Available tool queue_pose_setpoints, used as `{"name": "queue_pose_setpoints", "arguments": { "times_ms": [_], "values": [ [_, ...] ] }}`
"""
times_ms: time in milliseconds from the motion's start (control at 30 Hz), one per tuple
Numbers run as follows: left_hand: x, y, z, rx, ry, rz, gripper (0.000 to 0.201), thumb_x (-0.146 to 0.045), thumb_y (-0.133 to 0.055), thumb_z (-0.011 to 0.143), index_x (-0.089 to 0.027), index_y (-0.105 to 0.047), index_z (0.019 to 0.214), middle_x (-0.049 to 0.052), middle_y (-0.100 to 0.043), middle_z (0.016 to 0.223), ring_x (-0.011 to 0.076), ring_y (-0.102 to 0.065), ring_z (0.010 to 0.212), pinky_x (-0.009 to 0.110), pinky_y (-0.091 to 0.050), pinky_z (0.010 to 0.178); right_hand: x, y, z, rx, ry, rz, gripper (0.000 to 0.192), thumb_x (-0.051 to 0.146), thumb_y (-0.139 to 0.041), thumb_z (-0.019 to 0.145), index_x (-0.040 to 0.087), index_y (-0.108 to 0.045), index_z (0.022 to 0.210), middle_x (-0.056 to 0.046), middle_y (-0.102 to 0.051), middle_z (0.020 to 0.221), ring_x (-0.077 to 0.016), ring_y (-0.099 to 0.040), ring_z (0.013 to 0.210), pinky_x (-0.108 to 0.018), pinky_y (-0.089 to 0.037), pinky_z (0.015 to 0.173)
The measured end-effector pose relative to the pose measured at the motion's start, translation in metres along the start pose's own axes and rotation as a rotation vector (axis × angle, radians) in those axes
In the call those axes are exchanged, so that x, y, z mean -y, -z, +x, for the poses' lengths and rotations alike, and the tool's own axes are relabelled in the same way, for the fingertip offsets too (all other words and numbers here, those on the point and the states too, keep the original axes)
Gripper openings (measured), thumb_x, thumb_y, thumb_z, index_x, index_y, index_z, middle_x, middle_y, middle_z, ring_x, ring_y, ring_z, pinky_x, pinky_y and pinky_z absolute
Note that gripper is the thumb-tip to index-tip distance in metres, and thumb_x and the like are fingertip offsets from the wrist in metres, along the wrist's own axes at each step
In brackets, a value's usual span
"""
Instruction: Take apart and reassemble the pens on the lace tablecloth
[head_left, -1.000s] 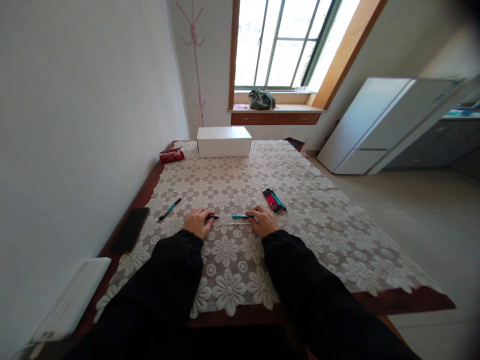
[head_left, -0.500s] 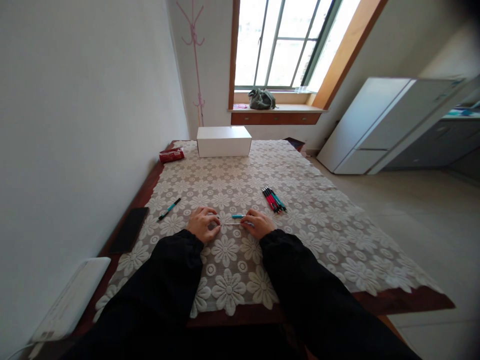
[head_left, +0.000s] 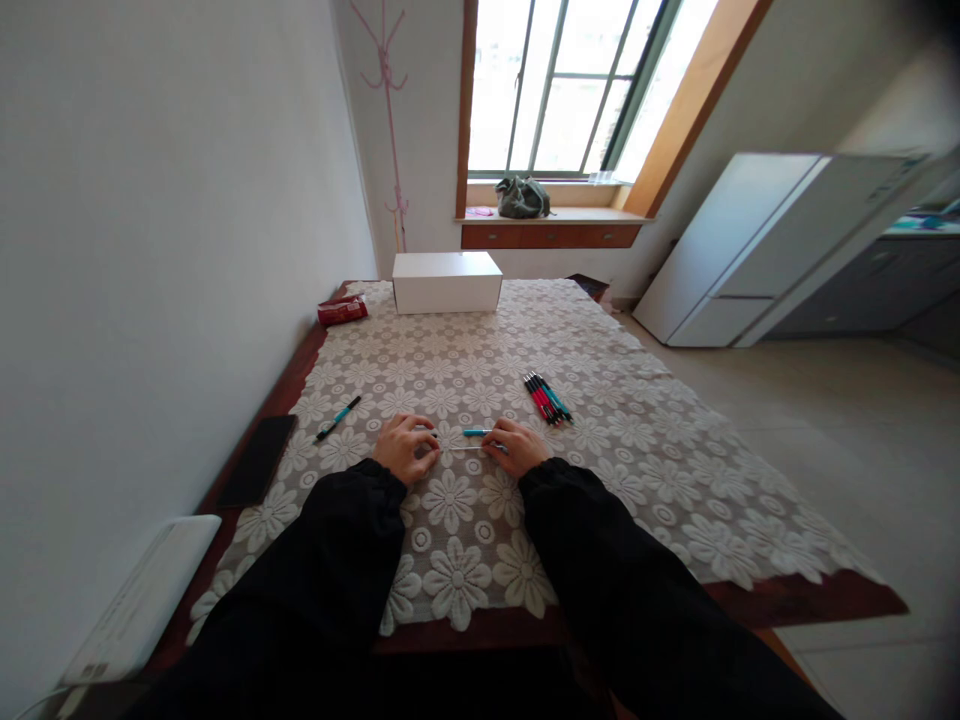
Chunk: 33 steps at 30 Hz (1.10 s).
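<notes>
Both of my hands rest on the lace tablecloth (head_left: pixel 465 520) near the front middle of the table. My left hand (head_left: pixel 405 447) is curled around a small black pen part, of which only a dark tip shows. My right hand (head_left: pixel 514 447) pinches a teal pen barrel (head_left: pixel 475 432) that points left toward the other hand. A thin white refill (head_left: pixel 465 447) lies on the cloth between the two hands. A bundle of red, black and teal pens (head_left: pixel 547 398) lies just beyond my right hand. One teal pen (head_left: pixel 339 417) lies alone to the left.
A white box (head_left: pixel 447 281) and a red packet (head_left: pixel 343 311) sit at the table's far end. A black phone (head_left: pixel 259 460) lies at the left edge, and a white device (head_left: pixel 142 600) lies nearer along the wall. A white fridge (head_left: pixel 757 250) stands at the right.
My hands have moved closer together. The black part in my left hand is now mostly covered, and less of the teal barrel shows.
</notes>
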<state>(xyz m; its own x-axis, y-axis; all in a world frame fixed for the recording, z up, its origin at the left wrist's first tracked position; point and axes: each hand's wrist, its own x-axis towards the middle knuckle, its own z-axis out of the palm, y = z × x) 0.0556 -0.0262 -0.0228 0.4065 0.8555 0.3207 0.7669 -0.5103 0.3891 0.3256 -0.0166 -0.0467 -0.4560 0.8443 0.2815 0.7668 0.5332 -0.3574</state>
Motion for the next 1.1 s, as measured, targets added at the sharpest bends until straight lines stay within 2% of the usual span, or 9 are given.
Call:
{"name": "queue_pose_setpoints", "arguments": {
  "times_ms": [767,1000,1100],
  "values": [
    [-0.0005,0.0010,0.0005,-0.011,0.010,-0.015,0.010,-0.033,-0.069,0.077,-0.027,-0.076,0.080,0.003,-0.068,0.110,0.0265,-0.054,0.111,0.046,-0.041,0.101,0.0024,0.0056,0.0009,0.048,-0.025,0.018,0.007,0.024,-0.065,0.085,0.023,-0.072,0.083,-0.002,-0.062,0.090,-0.0149,-0.059,0.080,-0.026,-0.045,0.073],
    [0.0047,-0.0008,0.0024,-0.107,0.053,-0.056,0.013,-0.028,-0.062,0.082,-0.026,-0.074,0.085,0.004,-0.070,0.103,0.0232,-0.058,0.107,0.041,-0.045,0.098,0.0050,0.0074,0.0002,-0.016,-0.022,0.062,0.011,0.024,-0.061,0.088,0.023,-0.068,0.096,0.000,-0.060,0.082,-0.0145,-0.057,0.076,-0.025,-0.042,0.074],
    [0.0073,-0.0025,0.0029,-0.115,0.095,-0.037,0.016,-0.024,-0.059,0.083,-0.026,-0.074,0.086,0.003,-0.070,0.104,0.0234,-0.058,0.107,0.041,-0.045,0.098,0.0040,0.0079,0.0008,-0.085,-0.050,0.071,0.011,0.021,-0.057,0.089,0.022,-0.066,0.094,-0.001,-0.060,0.081,-0.0148,-0.056,0.077,-0.025,-0.041,0.074]
  ]
}}
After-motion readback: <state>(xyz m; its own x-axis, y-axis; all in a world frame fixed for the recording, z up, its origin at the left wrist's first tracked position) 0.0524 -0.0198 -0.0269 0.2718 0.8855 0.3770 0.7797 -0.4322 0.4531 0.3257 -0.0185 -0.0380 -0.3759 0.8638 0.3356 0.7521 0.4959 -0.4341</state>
